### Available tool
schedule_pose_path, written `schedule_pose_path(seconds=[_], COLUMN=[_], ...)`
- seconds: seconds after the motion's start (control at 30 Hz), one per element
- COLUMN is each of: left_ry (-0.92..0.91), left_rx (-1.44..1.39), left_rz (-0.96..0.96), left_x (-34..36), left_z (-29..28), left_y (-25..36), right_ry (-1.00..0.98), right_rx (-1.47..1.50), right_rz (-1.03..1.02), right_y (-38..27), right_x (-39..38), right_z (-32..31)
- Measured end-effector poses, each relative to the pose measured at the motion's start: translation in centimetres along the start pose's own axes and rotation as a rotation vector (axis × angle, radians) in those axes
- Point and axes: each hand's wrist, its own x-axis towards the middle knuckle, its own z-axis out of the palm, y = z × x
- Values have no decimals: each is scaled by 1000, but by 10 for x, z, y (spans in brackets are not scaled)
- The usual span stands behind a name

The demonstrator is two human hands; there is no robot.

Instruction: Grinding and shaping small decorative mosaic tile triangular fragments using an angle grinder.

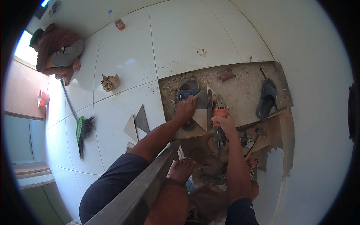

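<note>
My right hand [225, 124] is wrapped round the orange and black body of an angle grinder [220, 112]. The grinder's round disc [210, 99] stands at the right edge of a triangular tile piece [201, 117], with grey and beige areas on its face. Closed on the tile's left edge, my left hand [186, 107] steadies it; some of its fingers are hidden. A dark slide sandal [188, 86] lies partly beneath that hand and the tile. I cannot tell whether the disc is spinning.
Cut triangular tiles [141, 120] and a broom [87, 129] lie leftward. A long grey bar [138, 191] crosses the foreground. A hammer [259, 132] and another sandal [267, 98] lie right. Farther off are crumpled brown material [110, 83], a bottle [119, 24] and a crouching person [62, 45].
</note>
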Motion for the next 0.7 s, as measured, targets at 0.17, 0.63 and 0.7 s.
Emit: schedule_pose_path(seconds=[0.17, 0.63, 0.7], left_ry=[25, -23, -48], left_rx=[-1, 6, 23], left_rz=[34, 17, -15], left_x=[-1, 0, 0], left_z=[0, 0, -1], left_y=[2, 2, 1], right_ry=[-18, -12, -20], right_rx=[-10, 7, 6], right_rz=[11, 3, 10], right_y=[5, 4, -4], right_x=[10, 20, 16], right_z=[-4, -4, -2])
